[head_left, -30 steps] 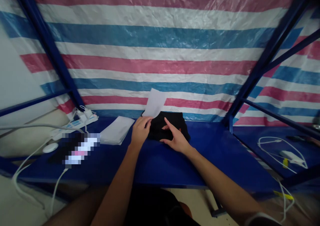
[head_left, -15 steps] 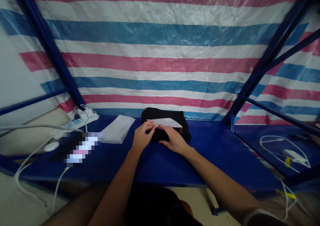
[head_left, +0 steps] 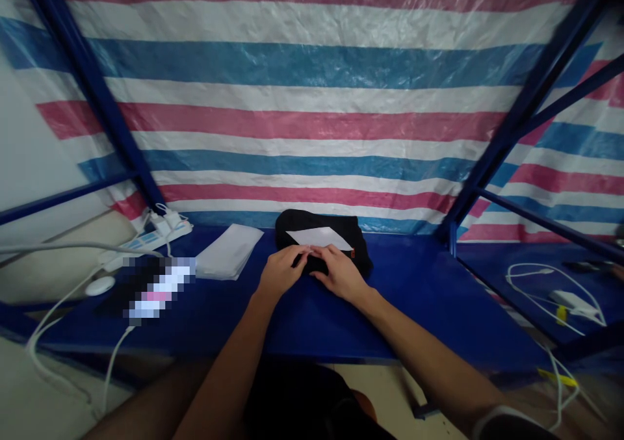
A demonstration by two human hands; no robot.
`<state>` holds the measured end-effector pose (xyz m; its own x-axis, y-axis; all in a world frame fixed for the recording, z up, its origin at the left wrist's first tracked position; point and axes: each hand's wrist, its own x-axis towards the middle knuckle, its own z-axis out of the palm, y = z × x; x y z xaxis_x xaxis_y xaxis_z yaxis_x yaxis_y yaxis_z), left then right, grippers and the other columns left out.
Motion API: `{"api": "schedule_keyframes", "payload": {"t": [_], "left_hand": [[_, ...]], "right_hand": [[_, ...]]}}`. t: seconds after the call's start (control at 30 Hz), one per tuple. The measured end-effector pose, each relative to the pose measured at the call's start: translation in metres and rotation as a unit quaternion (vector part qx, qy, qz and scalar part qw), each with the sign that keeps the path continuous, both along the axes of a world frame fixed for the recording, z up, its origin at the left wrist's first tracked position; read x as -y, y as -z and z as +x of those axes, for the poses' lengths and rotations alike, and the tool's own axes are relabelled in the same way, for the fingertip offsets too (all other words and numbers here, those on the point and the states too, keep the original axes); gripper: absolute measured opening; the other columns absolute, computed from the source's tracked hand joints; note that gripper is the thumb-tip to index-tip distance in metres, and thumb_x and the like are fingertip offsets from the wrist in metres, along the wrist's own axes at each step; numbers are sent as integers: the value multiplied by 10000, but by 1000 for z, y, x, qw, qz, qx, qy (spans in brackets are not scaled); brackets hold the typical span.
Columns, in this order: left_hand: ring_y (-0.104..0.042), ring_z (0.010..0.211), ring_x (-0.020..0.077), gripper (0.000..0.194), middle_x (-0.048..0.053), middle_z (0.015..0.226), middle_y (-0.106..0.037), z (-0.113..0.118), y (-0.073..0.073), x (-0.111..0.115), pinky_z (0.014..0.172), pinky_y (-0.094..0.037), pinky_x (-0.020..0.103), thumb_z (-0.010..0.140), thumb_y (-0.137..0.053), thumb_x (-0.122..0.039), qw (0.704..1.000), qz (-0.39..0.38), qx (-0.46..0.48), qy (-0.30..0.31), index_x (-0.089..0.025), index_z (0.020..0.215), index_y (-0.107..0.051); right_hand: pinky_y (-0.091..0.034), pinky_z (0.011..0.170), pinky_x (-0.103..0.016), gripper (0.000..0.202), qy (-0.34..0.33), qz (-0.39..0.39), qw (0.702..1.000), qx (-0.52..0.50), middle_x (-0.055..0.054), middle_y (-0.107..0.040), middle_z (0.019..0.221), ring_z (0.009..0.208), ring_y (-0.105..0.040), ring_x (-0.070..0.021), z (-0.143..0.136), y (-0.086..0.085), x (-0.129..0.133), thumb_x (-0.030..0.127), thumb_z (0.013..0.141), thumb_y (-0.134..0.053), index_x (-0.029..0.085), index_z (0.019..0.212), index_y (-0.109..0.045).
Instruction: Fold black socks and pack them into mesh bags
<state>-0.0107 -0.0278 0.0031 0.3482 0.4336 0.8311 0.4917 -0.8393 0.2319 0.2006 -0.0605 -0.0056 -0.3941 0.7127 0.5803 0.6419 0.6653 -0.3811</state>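
Observation:
A white sheet of paper (head_left: 322, 236), seen as a slanted four-sided shape, lies on a folded black cloth (head_left: 312, 218) that has a small orange mark. My left hand (head_left: 280, 271) is closed, its fingertips pinching the paper's near edge. Against it, my right hand (head_left: 344, 272) pinches the same edge with its fingers, the thumb held lower over the cloth. The two sets of fingertips meet and hide that edge. To the left lies a stack of white paper (head_left: 229, 251), apart from both hands.
The blue tabletop (head_left: 429, 297) carries a pixelated phone-like device (head_left: 158, 290) with a cable, a white round object (head_left: 100, 286) and a power strip (head_left: 146, 240) at left. Blue frame posts (head_left: 141, 180) and a striped plastic sheet (head_left: 312, 121) stand behind. A charger (head_left: 575, 303) lies at right.
My left hand has turned slightly, its fingers curling closer to my right hand's fingertips. The paper's near edge has shifted a little under them. The rest looks the same.

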Motion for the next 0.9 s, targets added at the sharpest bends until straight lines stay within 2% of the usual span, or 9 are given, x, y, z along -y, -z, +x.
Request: {"api": "schedule_keyframes", "payload": {"t": [0.1,0.23,0.33,0.47,0.57,0.73,0.9], "left_hand": [[-787,1010,200,162,47,1092,-821,-3,-7,2,946,-617,338,1050,-614,-201,1000,5,23,-7,-230,1138,-746],[-756,997,213,139,59,1059,-793,-16,-18,-1,953,-606,369,1052,-625,-244,990,6,116,-75,-233,1106,-752],[-730,1004,215,183,70,1064,-758,-23,-21,-4,955,-599,384,1066,-581,-235,988,2,124,-87,-229,1117,-757],[-701,1117,219,240,98,1193,-703,-18,-17,-3,1001,-575,388,1072,-542,-222,996,-12,74,-54,-234,1157,-766],[-668,1219,256,215,106,1296,-690,-12,-13,0,1057,-524,445,1042,-628,-277,997,-14,24,-72,-255,1207,-764],[-662,1223,299,101,78,1310,-731,-8,-14,6,1137,-388,566,1002,-702,-309,993,13,-21,-119,-264,987,-791],[-669,1230,287,95,63,1300,-752,-5,-12,5,1122,-419,538,991,-711,-305,995,9,-48,-81,-280,1020,-799]], "right_hand": [[-578,1079,-497,686,31,15,999,-8,-148,-668,1335,1288,-646,-329,8,-5,-3,204,924,-790,243,1540,-491],[-578,1078,-540,641,136,37,990,-31,-152,-695,1322,1285,-651,-354,36,-11,-15,206,916,-787,239,1499,-522],[-600,1024,-560,615,194,35,980,-33,-147,-716,1305,1268,-657,-376,55,-11,-22,202,898,-795,239,1459,-546],[-606,1017,-556,619,181,32,983,-21,-133,-727,1292,1259,-657,-371,61,-8,-23,195,886,-797,249,1450,-546],[-613,1015,-529,638,156,28,987,-8,-123,-718,1292,1236,-666,-349,58,-6,-23,187,880,-805,260,1457,-542],[-615,1008,-511,654,145,20,989,12,-128,-714,1294,1235,-671,-339,55,-5,-22,169,880,-802,258,1469,-535],[-609,1021,-514,662,146,14,989,24,-127,-715,1296,1232,-672,-340,53,-4,-21,181,879,-812,254,1475,-532]]}}
